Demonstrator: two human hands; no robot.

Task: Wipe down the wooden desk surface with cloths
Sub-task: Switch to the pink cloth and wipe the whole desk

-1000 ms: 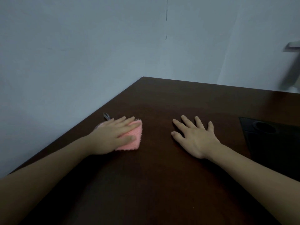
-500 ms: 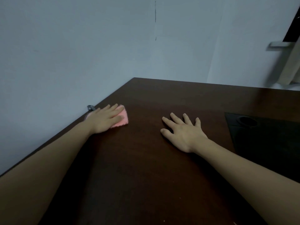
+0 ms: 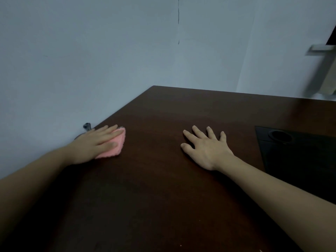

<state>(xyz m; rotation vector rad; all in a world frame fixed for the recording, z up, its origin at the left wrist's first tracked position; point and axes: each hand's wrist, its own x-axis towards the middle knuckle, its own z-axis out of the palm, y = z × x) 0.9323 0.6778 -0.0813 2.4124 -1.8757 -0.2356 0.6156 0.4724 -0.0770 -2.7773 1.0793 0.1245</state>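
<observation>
We see the left hand [image 3: 94, 144] pressing flat, fingers straight, on a folded pink fuzzy cloth [image 3: 116, 144] at the left edge of the dark brown wooden desk [image 3: 154, 193], by the wall. Right hand [image 3: 207, 148] lies palm down on bare wood, fingers spread, holding nothing. Black rectangular panel with round hole [image 3: 298, 153] sits at the right.
</observation>
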